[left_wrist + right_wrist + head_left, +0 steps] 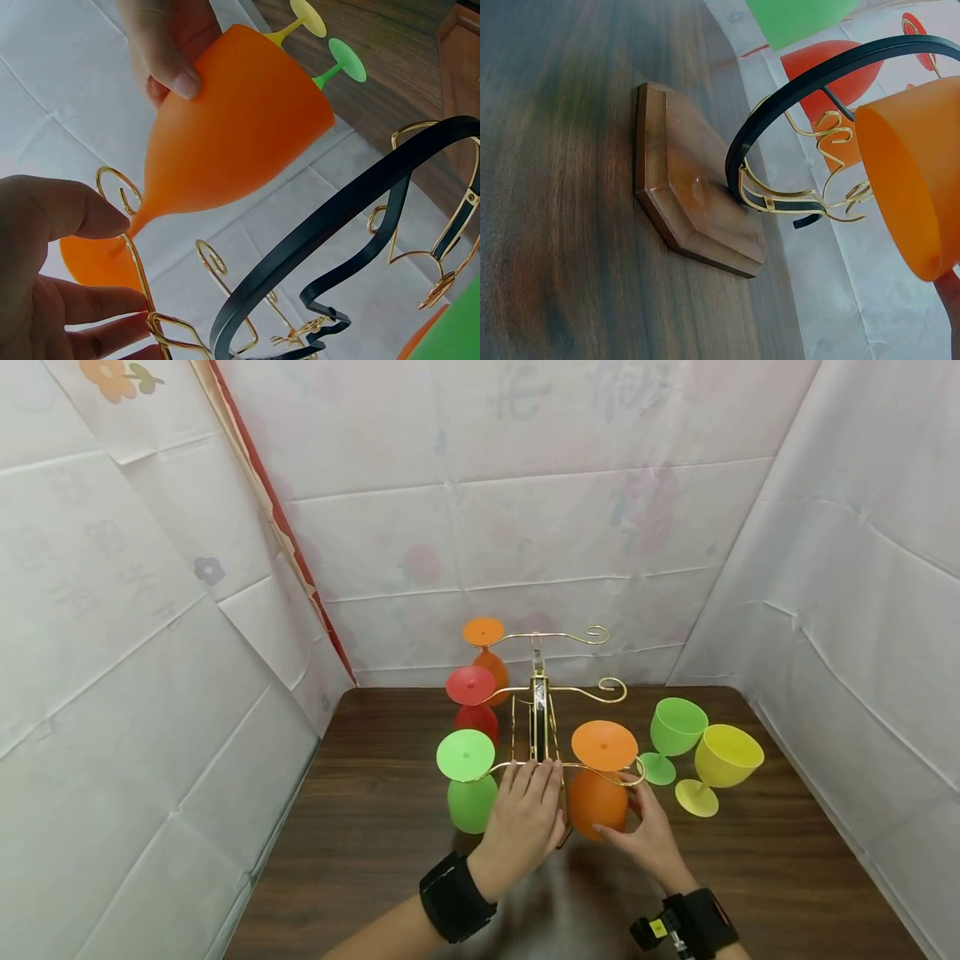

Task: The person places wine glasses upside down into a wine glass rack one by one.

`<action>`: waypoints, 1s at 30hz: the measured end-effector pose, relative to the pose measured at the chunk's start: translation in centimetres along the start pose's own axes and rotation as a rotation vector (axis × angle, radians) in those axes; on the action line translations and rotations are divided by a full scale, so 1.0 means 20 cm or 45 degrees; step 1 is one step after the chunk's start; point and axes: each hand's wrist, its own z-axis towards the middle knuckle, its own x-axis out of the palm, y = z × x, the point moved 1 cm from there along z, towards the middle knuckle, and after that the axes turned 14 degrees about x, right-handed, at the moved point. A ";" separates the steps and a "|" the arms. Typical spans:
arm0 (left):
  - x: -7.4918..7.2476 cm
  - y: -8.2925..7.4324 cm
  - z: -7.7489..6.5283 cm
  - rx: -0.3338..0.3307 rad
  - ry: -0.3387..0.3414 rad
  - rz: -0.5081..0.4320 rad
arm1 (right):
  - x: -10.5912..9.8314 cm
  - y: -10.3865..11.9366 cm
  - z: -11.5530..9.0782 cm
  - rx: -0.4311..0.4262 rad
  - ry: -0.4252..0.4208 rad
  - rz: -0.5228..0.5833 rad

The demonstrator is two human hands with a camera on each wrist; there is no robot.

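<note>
An orange plastic goblet [598, 806] hangs upside down at the near right arm of a gold wire glass rack [540, 718]. My right hand [648, 842] holds its bowl, thumb on the near side and fingers on the right. In the left wrist view, the goblet's foot [97, 262] lies against the curled wire arm. My left hand [522, 818] grips the rack's front wire, with the thumb [97, 217] and fingers on either side of it. A green goblet [472, 802] hangs upside down on the near left arm, left of this hand.
Behind the green goblet hang a red goblet [477, 722] and another orange goblet [491, 670]. Upright at the right stand a light green goblet [677, 727] and a yellow goblet [727, 757]. The rack's wooden base [705, 195] rests on the brown table [360, 843]. White sheets surround the table.
</note>
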 end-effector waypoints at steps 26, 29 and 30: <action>0.01 0.00 0.00 0.002 0.001 0.022 | -0.10 -0.25 -0.01 0.054 -0.014 0.150; 0.01 0.00 0.00 0.002 -0.002 0.015 | -0.09 -0.26 0.00 0.070 -0.013 0.120; 0.01 0.00 0.00 0.001 -0.001 0.014 | -0.09 -0.26 0.00 0.074 -0.010 0.115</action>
